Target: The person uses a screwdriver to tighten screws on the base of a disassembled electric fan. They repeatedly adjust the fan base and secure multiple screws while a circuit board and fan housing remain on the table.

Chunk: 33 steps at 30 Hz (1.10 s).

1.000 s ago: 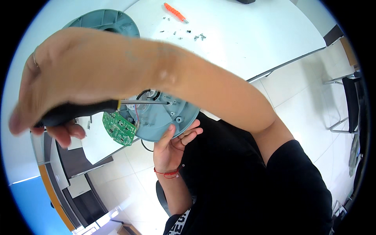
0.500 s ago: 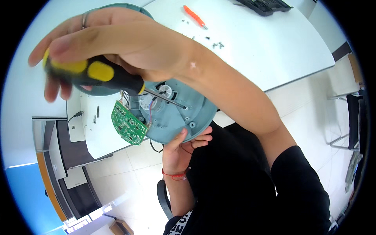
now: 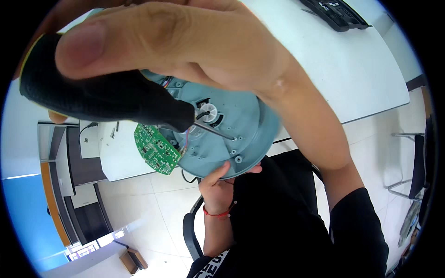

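Note:
My right hand (image 3: 176, 41) is wrapped round the dark handle of a screwdriver (image 3: 106, 99), very near the camera. The screwdriver's metal tip reaches a small post on a round grey-blue plastic housing (image 3: 252, 123). My left hand (image 3: 218, 187), with a red cord at the wrist, grips the housing's near rim, thumb on top and fingers beneath. A green circuit board (image 3: 155, 148) hangs at the housing's left side, next to thin wires. White round plastic parts (image 3: 208, 112) sit in the middle of the housing. My right hand hides the housing's far side.
Behind the housing stretches a white table (image 3: 361, 78), with an open black tool case (image 3: 338, 14) at its far edge. Small metal pieces (image 3: 112, 133) lie on the table at left. A chair (image 3: 412, 157) stands at the right, and a cardboard box (image 3: 133, 260) is on the floor.
The screwdriver handle and my right hand have come closer to the camera, with the handle turned. The housing and my left hand appear slightly further right and lower. The tip stays at the same post.

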Available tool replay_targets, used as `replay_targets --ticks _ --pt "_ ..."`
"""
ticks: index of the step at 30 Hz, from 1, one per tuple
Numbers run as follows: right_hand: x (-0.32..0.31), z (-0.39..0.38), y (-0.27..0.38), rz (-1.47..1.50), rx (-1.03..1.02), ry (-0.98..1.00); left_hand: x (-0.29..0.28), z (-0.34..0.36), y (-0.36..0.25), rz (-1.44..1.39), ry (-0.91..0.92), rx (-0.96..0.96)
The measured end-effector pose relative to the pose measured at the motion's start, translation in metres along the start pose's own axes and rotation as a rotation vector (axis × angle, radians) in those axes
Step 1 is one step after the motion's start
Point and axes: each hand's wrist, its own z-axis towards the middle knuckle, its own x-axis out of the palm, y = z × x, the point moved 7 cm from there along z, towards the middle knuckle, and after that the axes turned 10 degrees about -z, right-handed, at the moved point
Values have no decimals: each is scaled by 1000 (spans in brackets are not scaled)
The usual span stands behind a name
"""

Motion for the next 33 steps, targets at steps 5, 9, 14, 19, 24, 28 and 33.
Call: replay_targets --ticks 5,9,14,19,24,28,33 --pt "-2 -2 2 -40 10 -20 -1 3 -1 9 42 -4" --pt "3 -1 3 -43 7 -40 1 2 0 4 17 0" --pt "5 6 -21 19 -215 -52 -2 3 0 33 21 13" --pt "6 3 -27 52 -127 -36 -1 4 -1 50 27 17" --pt "3 3 -24 52 -104 -26 -3 2 4 37 31 -12" --pt "-1 -1 -21 45 -89 -30 -3 0 7 14 54 -27" --pt "1 1 -29 94 -94 -21 -5 -2 6 112 23 -3"
